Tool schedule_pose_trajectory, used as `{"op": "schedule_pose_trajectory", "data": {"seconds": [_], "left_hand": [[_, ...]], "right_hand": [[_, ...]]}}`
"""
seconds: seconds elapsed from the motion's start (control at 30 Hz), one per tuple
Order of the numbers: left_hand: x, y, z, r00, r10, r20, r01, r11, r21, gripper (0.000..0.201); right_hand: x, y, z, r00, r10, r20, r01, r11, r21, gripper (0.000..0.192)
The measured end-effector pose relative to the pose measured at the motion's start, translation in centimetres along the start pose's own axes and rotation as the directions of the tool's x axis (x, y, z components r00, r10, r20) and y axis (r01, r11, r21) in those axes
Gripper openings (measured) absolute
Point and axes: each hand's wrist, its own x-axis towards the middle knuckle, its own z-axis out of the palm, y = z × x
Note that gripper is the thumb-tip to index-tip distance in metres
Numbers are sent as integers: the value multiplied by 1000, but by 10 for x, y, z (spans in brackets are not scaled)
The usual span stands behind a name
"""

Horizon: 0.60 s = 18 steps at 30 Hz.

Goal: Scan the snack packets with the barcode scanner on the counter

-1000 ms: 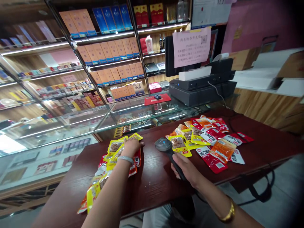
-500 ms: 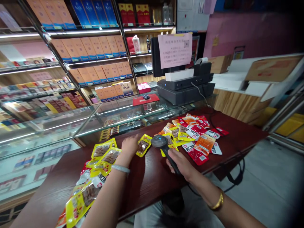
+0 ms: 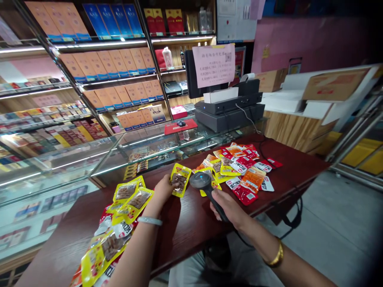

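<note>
Left hand [image 3: 163, 189]: pinched on a yellow packet [image 3: 180, 180], lifted off the table [image 3: 191, 223].
Right hand [image 3: 229, 207]: wrapped round the scanner [image 3: 201, 181], head at the packet's 3 o'clock.
Advice: turn the barcode flat toward the head.
Nearby: loose packets [image 3: 239, 167] at 2 o'clock and another heap [image 3: 119, 215] at 8 o'clock; the scanner's path is unobstructed.

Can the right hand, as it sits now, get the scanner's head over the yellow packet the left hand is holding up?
Probably yes. The right hand grips the scanner, whose head sits right beside the yellow packet pinched in the left hand. Nothing lies between them, only bare table.
</note>
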Motion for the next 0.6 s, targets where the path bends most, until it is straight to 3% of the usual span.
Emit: {"op": "schedule_pose_trajectory", "data": {"seconds": [0.1,0.17,0.4,0.6], "left_hand": [[1,-4,3,983,-44,-180,-17,947,-320,19],[2,-5,7,972,-67,-226,-39,899,-437,19],[-1,-4,23,951,-63,-304,-120,829,-546,34],[-11,12,27,926,-36,-376,-217,764,-607,37]], "right_hand": [[-4,-1,-1,1000,-6,8,6,1000,-24,60],[-6,-1,-1,1000,-20,21,21,999,-35,60],[-13,-4,0,992,-59,110,66,996,-55,54],[-9,3,7,980,-28,197,36,999,-34,54]]}}
